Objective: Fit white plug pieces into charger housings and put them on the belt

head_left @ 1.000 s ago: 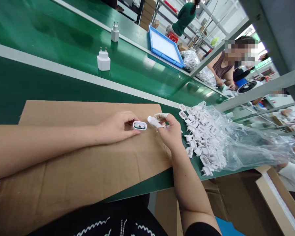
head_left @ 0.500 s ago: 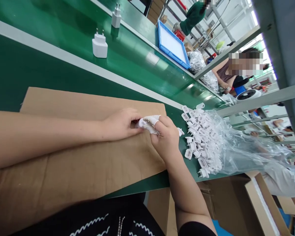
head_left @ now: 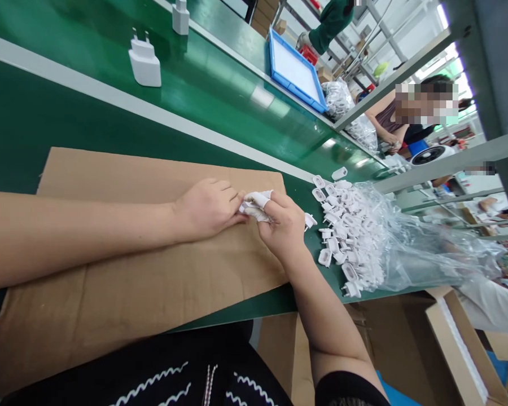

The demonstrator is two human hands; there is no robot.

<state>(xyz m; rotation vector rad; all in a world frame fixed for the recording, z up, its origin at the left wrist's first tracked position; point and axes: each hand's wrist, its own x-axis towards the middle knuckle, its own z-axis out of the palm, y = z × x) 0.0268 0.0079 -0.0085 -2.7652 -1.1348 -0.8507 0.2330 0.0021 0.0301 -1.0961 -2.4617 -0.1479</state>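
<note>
Above a cardboard sheet (head_left: pixel 152 287), my left hand (head_left: pixel 207 210) and my right hand (head_left: pixel 284 225) meet, fingers closed. Between their fingertips is a small white charger piece (head_left: pixel 242 208), mostly hidden by the fingers. White coverings (head_left: pixel 260 198) wrap the fingertips of my right hand, with a dark smudge on them. Just right of that hand lies a loose white plug piece (head_left: pixel 310 220). Beyond it spreads a heap of white charger plug parts (head_left: pixel 351 231), spilling from a clear plastic bag (head_left: pixel 423 254).
Two white chargers (head_left: pixel 146 65) stand prongs-up on the green belt (head_left: pixel 220 96) beyond a pale rail. A blue tray (head_left: pixel 297 70) sits farther off. Open cardboard boxes (head_left: pixel 457 338) are at lower right. Co-workers sit across and to the right, beyond metal posts.
My left hand has rolled over, its fingers now covering more of the white piece. The two chargers on the green belt have shifted left and up in view.
</note>
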